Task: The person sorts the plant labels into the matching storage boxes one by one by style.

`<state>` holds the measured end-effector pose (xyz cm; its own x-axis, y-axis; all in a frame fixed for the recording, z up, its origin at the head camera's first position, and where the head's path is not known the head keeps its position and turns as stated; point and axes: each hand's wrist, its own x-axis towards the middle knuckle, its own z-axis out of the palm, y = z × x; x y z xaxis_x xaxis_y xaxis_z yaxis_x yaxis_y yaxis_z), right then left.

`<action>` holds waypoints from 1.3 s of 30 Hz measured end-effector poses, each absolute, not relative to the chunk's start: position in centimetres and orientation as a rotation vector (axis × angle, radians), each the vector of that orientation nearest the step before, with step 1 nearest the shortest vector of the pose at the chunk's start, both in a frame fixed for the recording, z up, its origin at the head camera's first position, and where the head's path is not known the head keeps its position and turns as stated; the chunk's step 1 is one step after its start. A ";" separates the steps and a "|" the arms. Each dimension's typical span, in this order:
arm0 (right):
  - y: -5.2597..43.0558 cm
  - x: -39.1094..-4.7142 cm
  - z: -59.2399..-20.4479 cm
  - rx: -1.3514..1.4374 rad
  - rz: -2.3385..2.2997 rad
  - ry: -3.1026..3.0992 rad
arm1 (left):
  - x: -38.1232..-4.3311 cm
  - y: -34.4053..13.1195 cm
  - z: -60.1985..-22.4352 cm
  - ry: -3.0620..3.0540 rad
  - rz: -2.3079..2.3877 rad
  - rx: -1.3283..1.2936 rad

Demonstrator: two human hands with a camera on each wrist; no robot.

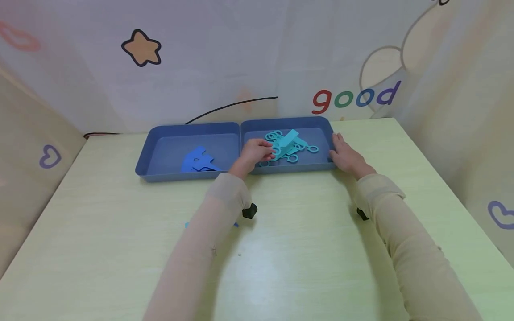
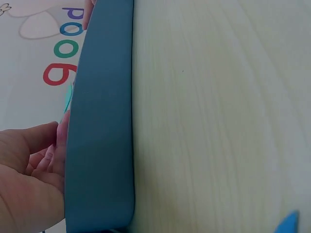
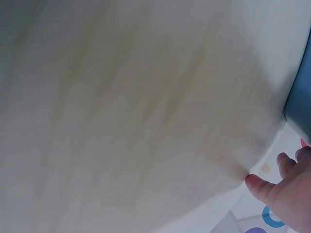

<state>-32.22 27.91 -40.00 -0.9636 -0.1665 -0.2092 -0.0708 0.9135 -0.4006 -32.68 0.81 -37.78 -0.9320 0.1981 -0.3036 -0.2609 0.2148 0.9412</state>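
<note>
My left hand (image 1: 257, 151) reaches over the front wall of the right blue tray (image 1: 295, 168), thumb and fingers drawn together. Right at its fingertips lies a heap of teal pieces (image 1: 287, 141), several with round loops, one a flat-sided block. In the left wrist view, the tray wall (image 2: 99, 116) covers part of that hand's fingers, and a sliver of teal (image 2: 68, 97) shows past them; I cannot tell whether they pinch a piece. With fingers extended, my right hand (image 1: 347, 155) rests against the tray's right end.
A second blue tray (image 1: 180, 177) adjoins on the left, with flat blue cut-out pieces (image 1: 199, 160) in it. Small blue bits (image 1: 236, 224) show on the table beside the left sleeve. A printed curtain (image 1: 225, 58) hangs behind the trays.
</note>
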 end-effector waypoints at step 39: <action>27.8 -32.1 -39.9 -0.163 -0.579 2.843 | -32.8 0.6 -37.5 2.433 1.253 0.030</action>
